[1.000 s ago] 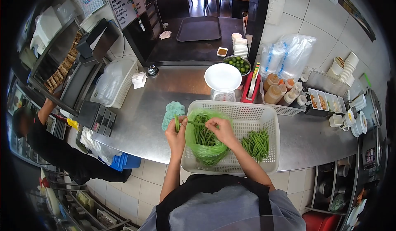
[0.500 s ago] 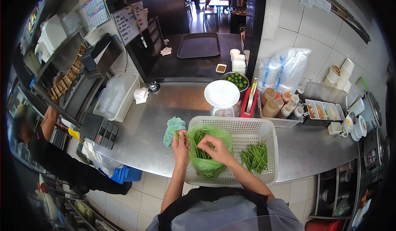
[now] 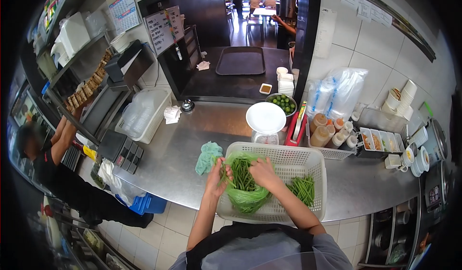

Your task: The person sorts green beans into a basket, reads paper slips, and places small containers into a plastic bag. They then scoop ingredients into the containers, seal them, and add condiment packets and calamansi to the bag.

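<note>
A light-green plastic bag [image 3: 246, 200] full of green beans [image 3: 243, 173] stands with its mouth open in the left part of a white perforated basket [image 3: 315, 212]. At the bag's left rim, my left hand [image 3: 217, 179] is closed on a few green beans. My right hand [image 3: 264, 174] is closed at the opposite rim, its fingers on the plastic; whether a bean is also in them is hidden. A loose pile of green beans [image 3: 302, 191] lies in the basket's right part, below my right forearm.
A teal cloth [image 3: 209, 157] lies left of the basket. Behind it stand a scale with a white plate [image 3: 265, 118], a red tape dispenser [image 3: 296, 125], a bowl of green limes [image 3: 283, 104] and sauce bottles [image 3: 320, 136]. A co-worker [image 3: 53, 159] reaches toward the left shelf.
My right hand has moved from over the bag's middle to its right rim. The bag's mouth is spread wider, showing more beans. My left hand has lowered slightly. The view has shifted a little.
</note>
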The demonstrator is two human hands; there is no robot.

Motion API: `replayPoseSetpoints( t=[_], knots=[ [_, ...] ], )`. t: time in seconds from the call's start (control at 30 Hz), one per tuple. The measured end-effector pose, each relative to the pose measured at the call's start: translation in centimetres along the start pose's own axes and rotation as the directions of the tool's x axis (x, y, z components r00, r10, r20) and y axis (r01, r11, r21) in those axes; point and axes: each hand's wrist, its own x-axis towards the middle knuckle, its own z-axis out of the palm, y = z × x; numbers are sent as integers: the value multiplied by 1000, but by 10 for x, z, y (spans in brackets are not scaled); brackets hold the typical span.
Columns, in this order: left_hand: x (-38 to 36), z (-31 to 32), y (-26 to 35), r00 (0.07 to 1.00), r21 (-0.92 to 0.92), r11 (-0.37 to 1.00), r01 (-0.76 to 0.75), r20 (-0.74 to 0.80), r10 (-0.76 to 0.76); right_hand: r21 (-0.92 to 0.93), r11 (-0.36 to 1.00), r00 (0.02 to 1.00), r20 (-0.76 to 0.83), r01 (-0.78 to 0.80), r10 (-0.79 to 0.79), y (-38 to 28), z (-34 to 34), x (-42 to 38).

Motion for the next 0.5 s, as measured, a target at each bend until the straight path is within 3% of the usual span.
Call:
replayPoseSetpoints(
  t=[0.03, 0.13, 0.27, 0.33, 0.43, 0.5],
  knots=[
    [-1, -2, -2, 999, -37, 998, 52, 10, -52, 17, 1000, 997, 71, -14, 12, 3, -3, -1],
    [2, -17, -7, 974, -17, 990, 141, 184, -135, -31, 999, 996, 92, 13, -10, 7, -2, 1],
    [-3, -14, -11, 985, 391, 920, 11, 152, -76, 4, 999, 998, 44, 53, -53, 11, 6, 0],
    [-2, -11, -18, 994, 633, 770, -72, 108, 4, -50, 997, 997, 44, 66, -64, 9, 7, 1],
    [-2, -13, -31, 917, 826, 417, -379, 275, 289, 67, 993, 995, 17, 94, -95, 6, -8, 5],
    [-3, -14, -32, 928, 891, 285, -354, 297, 223, 117, 984, 991, -9, 136, -136, 0, -23, 7]
  ],
)
